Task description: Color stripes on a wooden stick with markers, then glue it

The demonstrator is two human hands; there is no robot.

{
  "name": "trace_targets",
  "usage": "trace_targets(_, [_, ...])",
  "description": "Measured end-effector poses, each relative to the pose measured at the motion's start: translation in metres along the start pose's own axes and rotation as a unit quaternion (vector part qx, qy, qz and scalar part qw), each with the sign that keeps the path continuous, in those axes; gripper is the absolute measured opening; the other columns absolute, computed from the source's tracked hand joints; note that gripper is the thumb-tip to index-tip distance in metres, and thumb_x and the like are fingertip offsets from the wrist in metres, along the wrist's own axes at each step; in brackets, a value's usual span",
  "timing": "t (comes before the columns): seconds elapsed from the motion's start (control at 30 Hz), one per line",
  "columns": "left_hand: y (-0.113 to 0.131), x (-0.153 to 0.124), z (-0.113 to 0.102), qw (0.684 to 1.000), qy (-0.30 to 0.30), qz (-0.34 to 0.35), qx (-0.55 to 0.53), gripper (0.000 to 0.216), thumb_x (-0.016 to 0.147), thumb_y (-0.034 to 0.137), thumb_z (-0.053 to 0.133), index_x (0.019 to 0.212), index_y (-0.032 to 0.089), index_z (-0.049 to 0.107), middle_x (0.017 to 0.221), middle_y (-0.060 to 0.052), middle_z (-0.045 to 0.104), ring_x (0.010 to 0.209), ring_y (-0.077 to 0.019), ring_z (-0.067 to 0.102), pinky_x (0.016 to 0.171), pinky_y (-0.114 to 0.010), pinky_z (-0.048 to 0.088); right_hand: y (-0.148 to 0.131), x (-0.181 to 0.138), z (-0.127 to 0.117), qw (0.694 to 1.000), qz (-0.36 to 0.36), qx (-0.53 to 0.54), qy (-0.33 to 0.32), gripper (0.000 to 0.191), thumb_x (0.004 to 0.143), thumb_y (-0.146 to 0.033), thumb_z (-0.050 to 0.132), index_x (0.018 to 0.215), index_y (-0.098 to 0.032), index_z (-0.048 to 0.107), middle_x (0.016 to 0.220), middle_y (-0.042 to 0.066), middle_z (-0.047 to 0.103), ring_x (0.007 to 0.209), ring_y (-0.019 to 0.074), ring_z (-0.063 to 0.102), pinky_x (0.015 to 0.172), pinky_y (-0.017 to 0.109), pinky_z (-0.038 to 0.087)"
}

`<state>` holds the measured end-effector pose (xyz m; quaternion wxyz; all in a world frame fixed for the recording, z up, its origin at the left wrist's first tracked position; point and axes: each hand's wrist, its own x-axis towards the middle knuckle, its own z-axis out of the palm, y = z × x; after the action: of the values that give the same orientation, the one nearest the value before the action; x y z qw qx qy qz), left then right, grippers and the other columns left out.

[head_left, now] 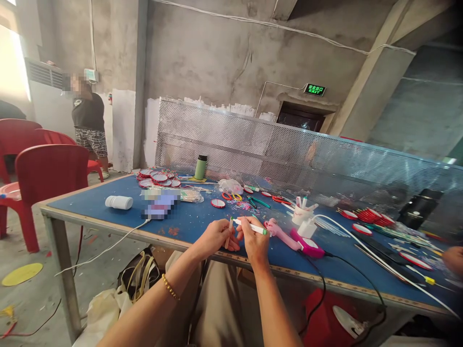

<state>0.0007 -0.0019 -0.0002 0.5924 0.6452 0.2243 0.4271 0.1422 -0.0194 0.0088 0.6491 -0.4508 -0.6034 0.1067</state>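
A long blue-topped table with a metal frame (pixel 108 212) is seen across the middle of the frame, backed along its far edge by a perforated grey metal screen (pixel 253 144). Red plastic chairs (pixel 50 173) are placed at the left edge, and a person in a dark top (pixel 88 120) is seen standing behind them in the upper left. At the lower centre, just over the near table edge, the left hand (pixel 215 237) is closed around a short pale stick (pixel 229 231), which is held roughly upright. The right hand (pixel 255 238), just beside it, is clamped on a white marker pen with a green end (pixel 251 226), which is held nearly level with its tip brought against the top of the stick. A pink handled tool (pixel 285 233) is laid on the table just right of the hands. A pile of red-rimmed round discs (pixel 159 178), a green cylindrical bottle (pixel 200 167) and a white bottle on its side (pixel 118 202) are found further left.
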Motion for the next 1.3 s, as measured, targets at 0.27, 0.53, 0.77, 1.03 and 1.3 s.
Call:
trace_targets(0.27, [0.0003, 0.0003, 0.0, 1.0, -0.001, -0.002, -0.001, 0.038, 0.082, 0.055, 0.063, 0.078, 0.02, 0.049, 0.067, -0.004, 0.073, 0.065, -0.0215, 0.075, 0.064, -0.031, 0.057, 0.0038, 0.0005, 0.0002, 1.0, 0.002, 0.008, 0.0, 0.034, 0.09, -0.051, 0.059, 0.076, -0.02, 0.065, 0.058, -0.002, 0.062, 0.042, 0.0114, 0.053, 0.045, 0.024, 0.044])
trace_targets(0.53, [0.0013, -0.0002, -0.0001, 1.0, -0.003, -0.001, -0.002, 0.038, 0.082, 0.055, 0.063, 0.078, 0.02, 0.049, 0.067, -0.004, 0.072, 0.066, -0.0213, 0.075, 0.065, -0.031, 0.057, 0.0033, 0.0003, 0.0002, 1.0, 0.005, 0.011, 0.001, 0.033, 0.089, -0.049, 0.06, 0.074, -0.02, 0.066, 0.057, -0.003, 0.061, 0.042, 0.0115, 0.053, 0.044, 0.024, 0.044])
trace_targets(0.77, [0.0025, -0.0009, 0.0003, 1.0, 0.0, -0.003, -0.001, 0.038, 0.082, 0.055, 0.064, 0.078, 0.02, 0.049, 0.066, -0.004, 0.071, 0.066, -0.0222, 0.075, 0.065, -0.031, 0.057, 0.0044, 0.0002, 0.0, 1.0, -0.001, 0.005, 0.005, 0.03, 0.09, -0.046, 0.059, 0.077, -0.02, 0.067, 0.058, -0.003, 0.061, 0.042, 0.0108, 0.054, 0.044, 0.023, 0.045])
trace_targets(1.03, [0.0013, 0.0001, 0.0005, 1.0, 0.004, -0.005, -0.002, 0.037, 0.082, 0.054, 0.063, 0.078, 0.02, 0.049, 0.069, -0.005, 0.073, 0.066, -0.0225, 0.075, 0.064, -0.032, 0.057, 0.0052, 0.0006, 0.0002, 1.0, 0.0, 0.002, 0.002, 0.032, 0.09, -0.048, 0.059, 0.076, -0.02, 0.067, 0.057, -0.003, 0.061, 0.041, 0.0114, 0.054, 0.043, 0.023, 0.044])
trace_targets(1.3, [0.002, -0.0001, 0.0004, 1.0, 0.002, -0.005, -0.001, 0.035, 0.082, 0.052, 0.064, 0.078, 0.02, 0.049, 0.065, -0.003, 0.071, 0.066, -0.0217, 0.075, 0.065, -0.031, 0.058, 0.0031, 0.0, 0.0001, 1.0, 0.001, 0.006, 0.003, 0.033, 0.09, -0.049, 0.058, 0.077, -0.02, 0.067, 0.058, -0.002, 0.061, 0.042, 0.0113, 0.053, 0.044, 0.023, 0.044])
